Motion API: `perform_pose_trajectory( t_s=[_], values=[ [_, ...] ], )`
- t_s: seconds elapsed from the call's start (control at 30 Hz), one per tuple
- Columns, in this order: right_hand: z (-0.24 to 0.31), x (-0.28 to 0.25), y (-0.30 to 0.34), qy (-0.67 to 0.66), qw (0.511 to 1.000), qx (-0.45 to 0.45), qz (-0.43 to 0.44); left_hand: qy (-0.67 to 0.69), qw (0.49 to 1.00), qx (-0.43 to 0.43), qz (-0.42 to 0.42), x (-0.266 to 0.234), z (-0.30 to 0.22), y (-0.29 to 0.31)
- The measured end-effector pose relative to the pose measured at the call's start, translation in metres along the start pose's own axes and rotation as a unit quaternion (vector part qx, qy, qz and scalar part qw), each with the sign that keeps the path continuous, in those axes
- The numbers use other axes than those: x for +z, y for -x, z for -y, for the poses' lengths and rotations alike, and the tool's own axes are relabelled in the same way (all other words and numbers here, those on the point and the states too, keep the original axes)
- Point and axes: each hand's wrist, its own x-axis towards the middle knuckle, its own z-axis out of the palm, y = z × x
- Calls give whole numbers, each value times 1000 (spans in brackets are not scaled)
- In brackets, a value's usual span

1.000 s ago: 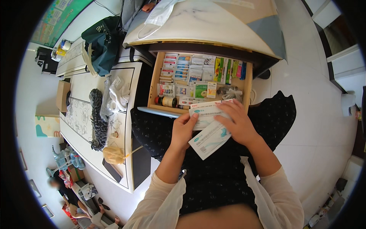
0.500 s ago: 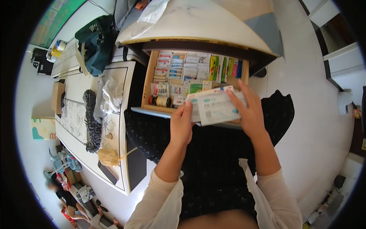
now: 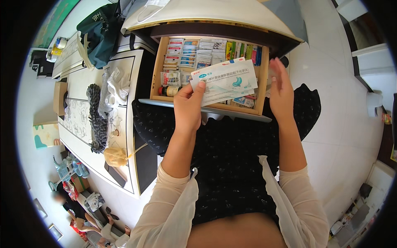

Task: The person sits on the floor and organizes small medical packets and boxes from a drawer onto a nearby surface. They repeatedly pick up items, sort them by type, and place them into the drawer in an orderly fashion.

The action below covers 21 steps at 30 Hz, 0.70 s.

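Over the open drawer: a small overlapping stack of flat white packets with teal print, slightly tilted, printed face up, hiding part of what lies beneath.
Left hand: gripping the packets at their left end, thumb pressed on the top one, the fingers mostly hidden underneath.
Right hand: holding nothing, fingers extended and loosely spread, just beside the drawer's right wall and apart from the packets.
Drawer rows: small sachets at the back left, slim green and yellow sticks to their right, a brown bottle with a red cap lying near the front left corner.
Desk top: pale above the drawer, with a white face mask near the upper edge.
Left table: floral line pattern, bearing a dark green bag, white cloth, a grey fuzzy bundle and a knotted yellowish bag.
Lower left background: a seated person in dark clothing.
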Motion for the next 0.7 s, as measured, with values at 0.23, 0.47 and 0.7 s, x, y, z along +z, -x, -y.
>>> perform_pose_trajectory(
  t_s=[0.23, 0.47, 0.7],
  values=[
    [2, 13, 15, -235, 957, 153, 70, -7, 1000, 17, 19, -7, 3, -1],
    [10, 21, 14, -238, 946, 208, 72, -30, 999, 19, -4, -9, 1, 0],
    [20, 26, 11, -249, 923, 260, 134, -49, 998, 11, 25, -14, 7, 1]
  ],
)
